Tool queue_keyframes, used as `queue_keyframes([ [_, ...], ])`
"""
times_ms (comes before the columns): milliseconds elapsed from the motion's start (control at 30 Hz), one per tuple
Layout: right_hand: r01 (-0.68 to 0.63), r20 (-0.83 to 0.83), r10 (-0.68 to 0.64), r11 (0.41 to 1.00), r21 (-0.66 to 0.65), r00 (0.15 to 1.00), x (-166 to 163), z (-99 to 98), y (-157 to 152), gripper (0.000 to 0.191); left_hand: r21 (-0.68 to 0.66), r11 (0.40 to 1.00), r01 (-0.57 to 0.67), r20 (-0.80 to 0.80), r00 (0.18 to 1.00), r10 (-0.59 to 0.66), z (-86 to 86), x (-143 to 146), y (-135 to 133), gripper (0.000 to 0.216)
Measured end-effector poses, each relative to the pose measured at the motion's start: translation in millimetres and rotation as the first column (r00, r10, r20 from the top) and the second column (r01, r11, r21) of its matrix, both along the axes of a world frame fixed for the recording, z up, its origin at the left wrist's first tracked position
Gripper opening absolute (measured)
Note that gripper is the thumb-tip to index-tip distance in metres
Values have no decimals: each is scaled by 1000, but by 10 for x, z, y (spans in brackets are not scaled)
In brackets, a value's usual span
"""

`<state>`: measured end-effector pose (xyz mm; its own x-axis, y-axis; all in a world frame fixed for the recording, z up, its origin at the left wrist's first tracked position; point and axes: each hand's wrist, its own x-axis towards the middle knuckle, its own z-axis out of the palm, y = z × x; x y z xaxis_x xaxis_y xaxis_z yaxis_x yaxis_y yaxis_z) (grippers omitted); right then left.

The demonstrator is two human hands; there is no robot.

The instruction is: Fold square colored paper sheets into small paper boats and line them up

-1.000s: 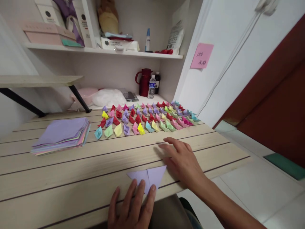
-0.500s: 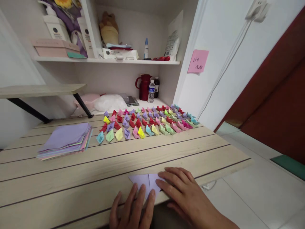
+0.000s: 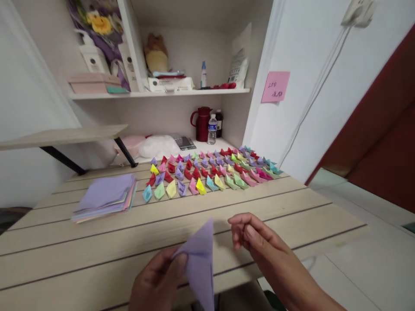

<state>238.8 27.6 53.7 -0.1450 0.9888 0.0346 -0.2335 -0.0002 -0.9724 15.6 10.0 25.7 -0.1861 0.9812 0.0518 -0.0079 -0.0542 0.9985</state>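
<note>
My left hand [image 3: 155,280] pinches a folded lilac paper [image 3: 199,259] and holds it up off the wooden table [image 3: 97,242], one point sticking upward. My right hand [image 3: 256,237] hovers just to the right of the paper, fingers loosely curled and holding nothing, not touching the sheet. Farther back lie several small folded paper boats [image 3: 210,170] in rows, in red, purple, yellow, green, pink and blue. A stack of coloured square sheets [image 3: 105,198] with a lilac one on top rests at the left.
Behind the table a shelf unit holds a red jug [image 3: 202,123], a water bottle [image 3: 212,129], a white bag [image 3: 158,146] and boxes. A pink sticky note [image 3: 275,87] hangs on the white wall. The table's right edge drops to a tiled floor [image 3: 372,259].
The lilac paper lay flat under both hands; now my left hand has lifted it upright. My right hand has come off the paper and curled. The view has shifted slightly.
</note>
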Motion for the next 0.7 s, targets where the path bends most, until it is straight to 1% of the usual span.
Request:
queue_keyframes([
  [33, 2, -88, -7, 999, -53, 996, -63, -6, 62, 28, -131, 987, 91, 173, 983, -68, 55, -26, 96, 35],
  [67, -20, -160, 5, 996, -88, 987, -132, -28, 122, 30, -206, 966, 158, 325, 942, -85, 104, -40, 188, 36],
  [100, -51, -223, 27, 994, -101, 974, -204, -62, 178, 34, -237, 946, 219, 446, 890, -94, 145, -43, 271, 34],
  [167, -97, -307, 63, 991, -96, 950, -341, -144, 266, 40, -215, 930, 299, 597, 794, -118, 196, -30, 399, 29],
  [233, -75, -347, 42, 994, -82, 937, -444, -210, 314, 44, -172, 926, 337, 674, 725, -138, 210, -13, 472, 23],
  [300, -76, -362, 46, 995, -70, 931, -505, -231, 328, 46, -158, 925, 346, 709, 692, -137, 202, -10, 505, 16],
  [367, -100, -359, 74, 994, -52, 930, -537, -210, 324, 45, -152, 920, 362, 715, 682, -150, 193, -18, 511, 12],
  [500, -137, -352, 122, 990, -20, 928, -596, -140, 307, 39, -76, 878, 473, 667, 679, -308, 203, -32, 498, 20],
  [567, -171, -368, 159, 985, 2, 916, -636, -131, 301, 34, -45, 858, 512, 647, 669, -365, 212, -36, 498, 18],
  [700, -201, -374, 201, 979, 38, 905, -696, -161, 296, 25, -67, 839, 540, 650, 661, -374, 219, -51, 514, 13],
])
